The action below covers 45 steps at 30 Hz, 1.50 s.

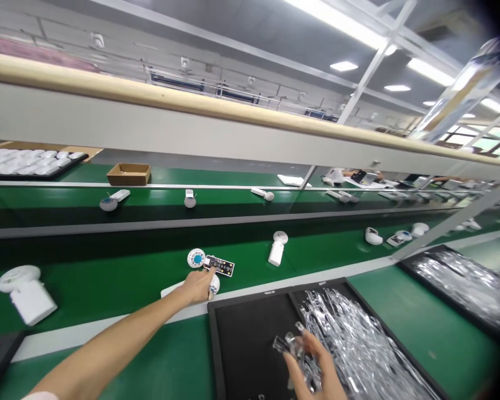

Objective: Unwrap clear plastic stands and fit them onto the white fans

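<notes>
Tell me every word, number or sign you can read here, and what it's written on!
There are no words, numbers or signs that I can read.
Circuit board by the left hand: little pale marks, too small to read.
Round part with a blue centre: marks around the blue, too small to read.
Pale rail along the green belt: tiny tags, too blurred to read.

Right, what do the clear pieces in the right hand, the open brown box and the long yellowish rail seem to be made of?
Clear pieces in the right hand: glossy plastic, probably; see-through with bright highlights. Open brown box: likely matte cardboard, by its dull brown walls. Long yellowish rail: smooth wood or coated pipe; its pale tone fits either.
</notes>
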Each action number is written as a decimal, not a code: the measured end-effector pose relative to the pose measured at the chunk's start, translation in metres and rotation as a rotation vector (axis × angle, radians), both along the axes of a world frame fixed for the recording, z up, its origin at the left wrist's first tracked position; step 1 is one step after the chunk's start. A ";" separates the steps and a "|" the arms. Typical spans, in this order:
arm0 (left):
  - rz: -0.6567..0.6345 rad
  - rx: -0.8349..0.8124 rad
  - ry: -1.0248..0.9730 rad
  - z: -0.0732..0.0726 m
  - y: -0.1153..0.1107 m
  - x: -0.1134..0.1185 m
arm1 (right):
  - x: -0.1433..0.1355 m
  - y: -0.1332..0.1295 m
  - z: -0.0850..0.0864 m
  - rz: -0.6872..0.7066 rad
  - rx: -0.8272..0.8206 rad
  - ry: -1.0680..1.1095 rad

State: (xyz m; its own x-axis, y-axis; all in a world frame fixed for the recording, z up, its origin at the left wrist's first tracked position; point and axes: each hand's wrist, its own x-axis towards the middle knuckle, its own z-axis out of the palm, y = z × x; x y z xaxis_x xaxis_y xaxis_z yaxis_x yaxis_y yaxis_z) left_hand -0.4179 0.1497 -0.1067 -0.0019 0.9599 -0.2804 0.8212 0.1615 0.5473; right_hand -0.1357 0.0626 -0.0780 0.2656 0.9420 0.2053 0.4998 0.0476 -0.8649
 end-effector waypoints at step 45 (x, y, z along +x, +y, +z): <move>0.928 0.330 -1.105 0.071 -0.176 0.019 | -0.189 -0.032 0.006 0.169 -0.252 0.302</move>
